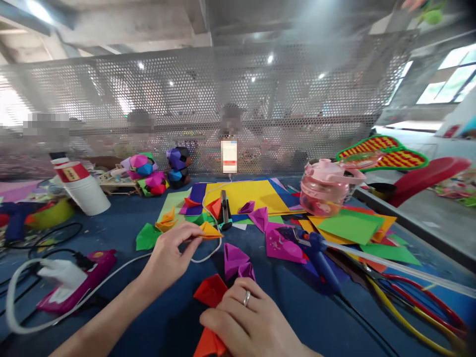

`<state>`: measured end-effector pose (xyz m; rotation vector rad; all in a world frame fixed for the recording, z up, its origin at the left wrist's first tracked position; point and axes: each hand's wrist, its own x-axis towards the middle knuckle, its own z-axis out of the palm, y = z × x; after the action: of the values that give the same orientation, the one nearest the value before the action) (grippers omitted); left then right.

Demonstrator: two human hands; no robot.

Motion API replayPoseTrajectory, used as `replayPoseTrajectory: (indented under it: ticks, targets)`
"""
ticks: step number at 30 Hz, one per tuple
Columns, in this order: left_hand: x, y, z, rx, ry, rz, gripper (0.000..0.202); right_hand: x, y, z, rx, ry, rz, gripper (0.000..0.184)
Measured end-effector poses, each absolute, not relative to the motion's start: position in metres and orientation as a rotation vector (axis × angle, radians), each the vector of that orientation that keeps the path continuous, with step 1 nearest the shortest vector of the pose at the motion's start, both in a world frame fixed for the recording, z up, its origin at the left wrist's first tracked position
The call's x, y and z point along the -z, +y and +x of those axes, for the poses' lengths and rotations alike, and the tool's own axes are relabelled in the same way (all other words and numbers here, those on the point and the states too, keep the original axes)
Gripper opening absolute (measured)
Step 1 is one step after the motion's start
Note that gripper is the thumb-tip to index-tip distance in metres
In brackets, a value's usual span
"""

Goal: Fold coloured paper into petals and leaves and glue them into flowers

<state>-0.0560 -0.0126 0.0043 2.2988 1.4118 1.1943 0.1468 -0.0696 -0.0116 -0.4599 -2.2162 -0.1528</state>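
My left hand [169, 255] pinches a yellow-orange folded paper piece [210, 230] between thumb and fingers, above the blue tabletop. Near the front, my right hand [247, 317], with a ring on one finger, is closed on a red folded paper piece [210, 289]; its orange-red lower part pokes out under the thumb. Just beyond the right hand lie purple folded pieces [235, 260], partly hidden by its fingers. Left of my left hand rests a green folded piece [148, 236], with another yellow-orange piece [166, 220] behind it.
A blue glue gun [316, 255] and large scissors [412, 292] lie at right, before a pink jug [322, 191]. Coloured sheets [256, 196] and a box cutter [225, 210] lie ahead. White cups [85, 191] and a magenta power strip [80, 280] with cords occupy the left.
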Motion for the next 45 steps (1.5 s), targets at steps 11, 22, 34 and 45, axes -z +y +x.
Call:
replayPoseTrajectory:
  ticks: [11,22,34,45]
  targets:
    - [-0.022,0.009,-0.105,-1.183,2.025,2.445,0.030,0.001,-0.071,0.152,-0.030,-2.227,-0.529,0.028]
    - [-0.011,0.013,-0.129,-0.364,2.382,2.447,0.022,0.001,-0.073,0.153,-0.040,-2.249,-0.546,0.028]
    - [-0.009,0.014,-0.098,-1.050,1.838,2.420,0.024,-0.006,-0.073,0.157,-0.152,-2.254,-0.588,0.029]
    - [-0.013,-0.014,-0.063,-0.996,1.393,2.366,0.022,-0.010,-0.042,0.175,-0.797,-1.721,-1.155,0.024]
